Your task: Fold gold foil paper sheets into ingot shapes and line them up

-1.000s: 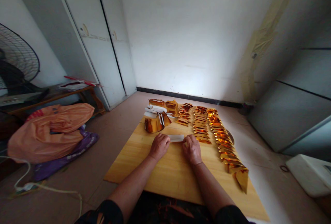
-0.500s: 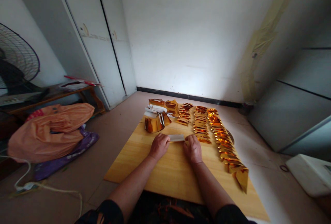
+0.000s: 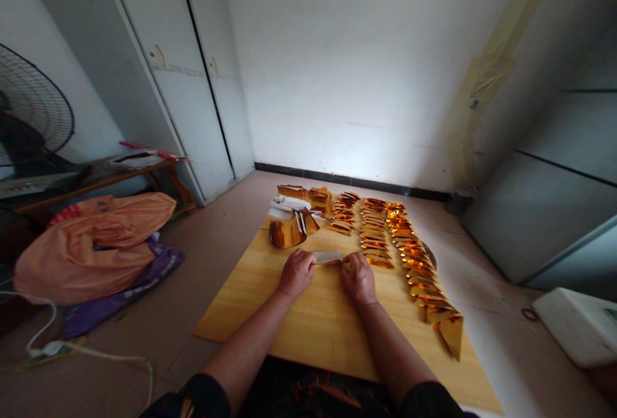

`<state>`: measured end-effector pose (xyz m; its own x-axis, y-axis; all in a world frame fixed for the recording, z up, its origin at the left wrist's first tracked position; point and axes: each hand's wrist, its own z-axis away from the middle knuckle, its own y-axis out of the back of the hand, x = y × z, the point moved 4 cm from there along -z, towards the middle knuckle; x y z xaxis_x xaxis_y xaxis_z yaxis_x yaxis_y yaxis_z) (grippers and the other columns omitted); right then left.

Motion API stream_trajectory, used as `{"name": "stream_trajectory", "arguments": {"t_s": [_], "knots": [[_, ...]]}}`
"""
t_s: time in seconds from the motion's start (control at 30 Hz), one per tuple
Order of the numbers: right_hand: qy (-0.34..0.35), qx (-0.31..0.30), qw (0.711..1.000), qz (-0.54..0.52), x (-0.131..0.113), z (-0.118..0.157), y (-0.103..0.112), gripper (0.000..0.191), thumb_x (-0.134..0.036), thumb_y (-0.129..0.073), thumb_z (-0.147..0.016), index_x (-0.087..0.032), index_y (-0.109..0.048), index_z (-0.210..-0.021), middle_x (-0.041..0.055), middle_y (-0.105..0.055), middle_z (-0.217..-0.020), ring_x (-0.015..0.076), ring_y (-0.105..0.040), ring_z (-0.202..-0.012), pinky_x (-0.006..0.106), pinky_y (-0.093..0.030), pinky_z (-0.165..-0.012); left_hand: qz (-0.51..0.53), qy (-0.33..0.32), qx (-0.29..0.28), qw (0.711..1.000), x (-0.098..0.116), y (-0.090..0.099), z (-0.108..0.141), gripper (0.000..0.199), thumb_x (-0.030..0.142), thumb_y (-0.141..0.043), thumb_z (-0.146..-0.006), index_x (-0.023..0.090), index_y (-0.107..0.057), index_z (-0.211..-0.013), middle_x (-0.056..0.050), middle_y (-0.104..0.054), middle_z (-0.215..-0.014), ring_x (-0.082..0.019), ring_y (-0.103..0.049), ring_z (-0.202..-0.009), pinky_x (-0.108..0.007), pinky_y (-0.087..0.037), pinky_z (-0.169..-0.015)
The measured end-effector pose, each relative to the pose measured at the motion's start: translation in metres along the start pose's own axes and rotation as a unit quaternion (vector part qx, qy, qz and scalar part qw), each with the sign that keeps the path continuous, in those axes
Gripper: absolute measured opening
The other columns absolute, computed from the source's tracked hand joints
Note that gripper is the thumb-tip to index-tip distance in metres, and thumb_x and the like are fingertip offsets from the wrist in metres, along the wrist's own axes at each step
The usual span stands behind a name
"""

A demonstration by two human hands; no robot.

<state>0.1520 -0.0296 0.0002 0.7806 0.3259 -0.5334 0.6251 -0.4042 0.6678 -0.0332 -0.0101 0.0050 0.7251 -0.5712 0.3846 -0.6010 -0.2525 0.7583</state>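
Between my hands stretches a sheet of foil paper (image 3: 328,256), pale on the face toward me with a thin gold strip along its near edge. My left hand (image 3: 296,272) pinches its left end, and my right hand (image 3: 357,276) pinches the right end; both are closed, with the fingertips partly hidden. Just past my left hand lies a curved stack of gold foil sheets (image 3: 285,233). To the right of my right hand run rows of folded gold foil pieces (image 3: 376,233), the longest row (image 3: 417,263) reaching down the right side of the wooden board (image 3: 318,328).
White paper bundles (image 3: 292,202) and more gold foil (image 3: 319,199) lie at the board's far left corner. On the left are an orange bag (image 3: 91,244), a fan (image 3: 33,103) and a cable (image 3: 110,352). A white box (image 3: 576,325) stands on the right.
The sheet has shifted slightly, and more gold shows along its near edge. My right hand has moved a little to the left; my left hand stays nearly in place.
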Motion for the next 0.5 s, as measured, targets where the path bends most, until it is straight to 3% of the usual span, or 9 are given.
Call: {"name": "stream_trajectory", "arguments": {"t_s": [0.5], "knots": [[0.028, -0.041, 0.999, -0.014, -0.0023, -0.0008, -0.0056, 0.019, -0.011, -0.049, -0.067, -0.019, -0.057, -0.081, 0.0037, -0.059, -0.079, 0.0167, -0.056, -0.076, 0.025, -0.045, -0.070, 0.001, -0.003, -0.004, 1.000, -0.0030, -0.0061, 0.0023, 0.018, 0.004, -0.047, -0.075, 0.019, -0.055, -0.069, -0.001, -0.058, -0.069, -0.016, -0.051, -0.074, -0.026, -0.040, -0.069]]}}
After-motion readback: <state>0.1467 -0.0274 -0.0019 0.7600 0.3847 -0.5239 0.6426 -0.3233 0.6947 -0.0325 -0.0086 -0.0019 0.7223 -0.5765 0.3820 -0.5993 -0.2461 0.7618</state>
